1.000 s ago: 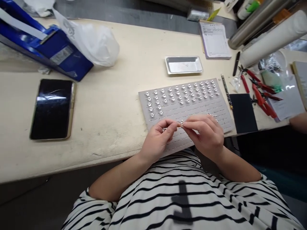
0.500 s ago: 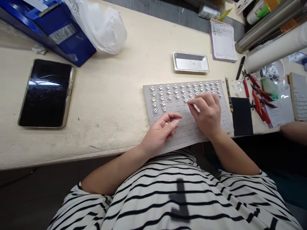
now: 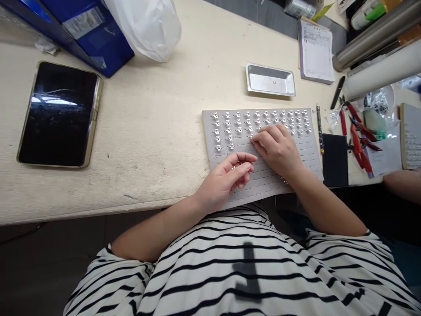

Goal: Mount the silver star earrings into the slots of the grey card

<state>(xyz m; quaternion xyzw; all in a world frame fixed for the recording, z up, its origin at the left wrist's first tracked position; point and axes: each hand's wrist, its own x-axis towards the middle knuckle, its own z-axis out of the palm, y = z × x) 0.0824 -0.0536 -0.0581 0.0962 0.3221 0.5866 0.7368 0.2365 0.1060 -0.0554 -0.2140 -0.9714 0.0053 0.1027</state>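
A grey slotted board lies at the table's front edge. Rows of small silver star-shaped jewelry pieces, which look like rings, sit in its slots. My left hand rests over the board's lower left part, fingers curled round at least one silver piece. My right hand is over the middle of the board, thumb and forefinger pinched at a silver piece in the fourth row. The fingers partly hide that piece. Another silver piece shows by my right wrist.
Beyond the board stands a shallow metal tray with tiny bits inside. A tablet lies at the left, near a blue box and a white plastic bag. Red-handled pliers, a black pad and a notepad are at the right.
My right hand has lowered onto the board and moved slightly left, its fingertips now at a slot. My left hand keeps its curl. The whole view has shifted a little.
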